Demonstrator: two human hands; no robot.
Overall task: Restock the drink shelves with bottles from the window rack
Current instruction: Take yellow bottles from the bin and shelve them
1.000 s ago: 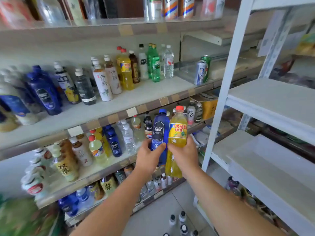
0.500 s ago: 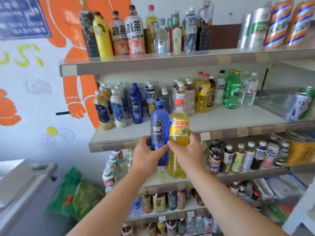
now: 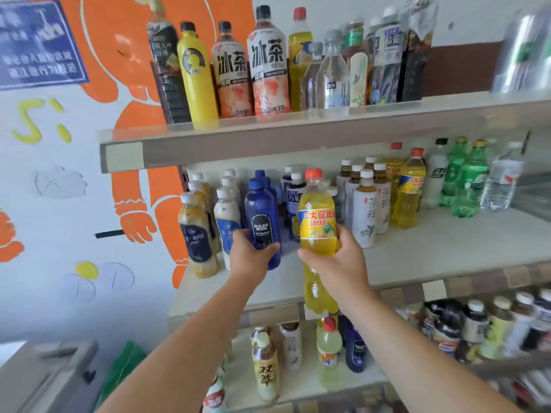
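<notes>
Head view: left hand (image 3: 252, 257) fingers wrap the blue soda bottle (image 3: 262, 225), upright over the middle shelf (image 3: 447, 251) beside its blue twins. Right hand (image 3: 337, 260) clamps the yellow Dayao bottle (image 3: 317, 231), upright at the shelf's front edge.

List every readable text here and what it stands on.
"BOLSA SODA": blue bottle in the left hand.
"DAYAO": yellow bottle in the right hand.
"冰茶 ICE TEA": pink-white bottle, top shelf.
"茶粹": white bottle, middle shelf.
"双萃": yellow-label bottle, lower shelf.
Blue wall sign: too blurred to read.
</notes>
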